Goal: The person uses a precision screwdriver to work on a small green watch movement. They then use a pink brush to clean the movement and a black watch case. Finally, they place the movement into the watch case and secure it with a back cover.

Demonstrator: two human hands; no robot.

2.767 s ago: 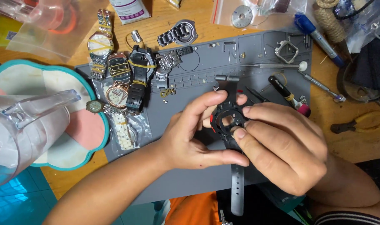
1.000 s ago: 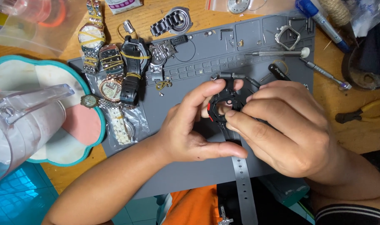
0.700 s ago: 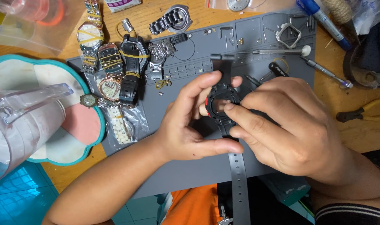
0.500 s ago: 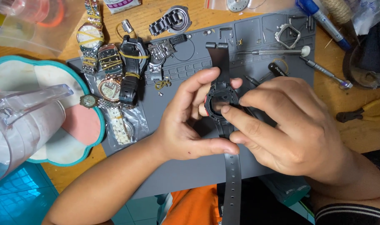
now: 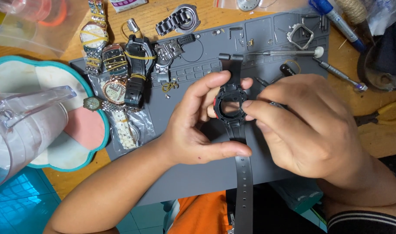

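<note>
Both hands are meeting over the gray mat (image 5: 198,173): left hand (image 5: 193,130) and right hand (image 5: 310,125) are each pinching the black watch case (image 5: 229,104) in a fingertip grip.

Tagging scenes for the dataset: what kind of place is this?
Likely a watch repair bench: both hands hold a black watch case with its strap, over a grey work mat, beside a cluster of wristwatches and a small screwdriver.

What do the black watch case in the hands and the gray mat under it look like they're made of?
The black watch case and its strap look like matte moulded resin or rubber: dull, no metallic glint. The gray mat looks like soft silicone, with a matte surface and moulded compartments.
</note>
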